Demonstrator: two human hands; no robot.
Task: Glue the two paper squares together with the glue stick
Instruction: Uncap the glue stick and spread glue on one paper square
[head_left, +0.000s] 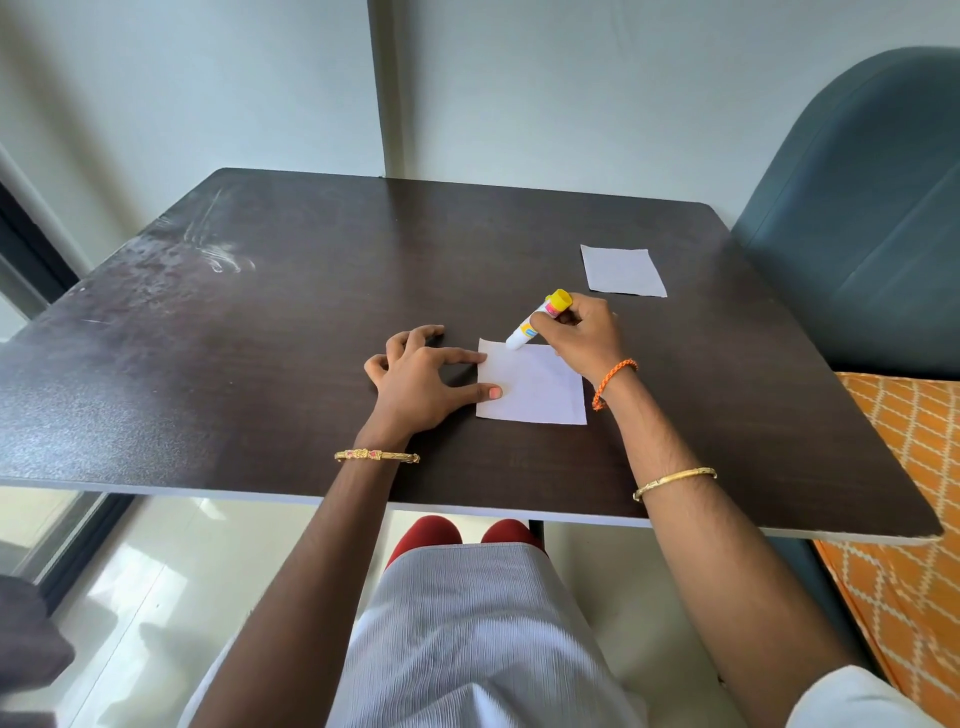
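Glue stick (537, 321) sits tilted in the right hand (582, 338), fingers curled round its barrel, yellow end up and white tip down on the far left corner of the near paper square (535, 387). That square lies flat on the dark desk (260, 338), near the middle toward the front edge. Left hand (421, 379) pins it: thumb and forefinger stretched out flat onto the square's left edge, the other fingers arched with tips on the desk, gripping nothing. Second paper square (623, 270) lies well apart, farther back and to the right, flat and untouched, with bare desk between the two sheets. Label on the glue stick shows a blue and pink band, but the writing is too small to read.

Right wrist carries an orange braided band (613, 382), and farther up the forearm a thin gold bangle (674, 482); left wrist wears a gold bangle with pink stones (376, 455). Pale scuff marks (218, 254) streak the desk's far left. Blue-grey upholstered chair (872, 208) stands right beside the desk, and an orange cloth with a white lattice pattern (904, 519) lies below it. Light walls (208, 78) rise behind the desk. Under the front edge, a grey ribbed garment and red knees show.
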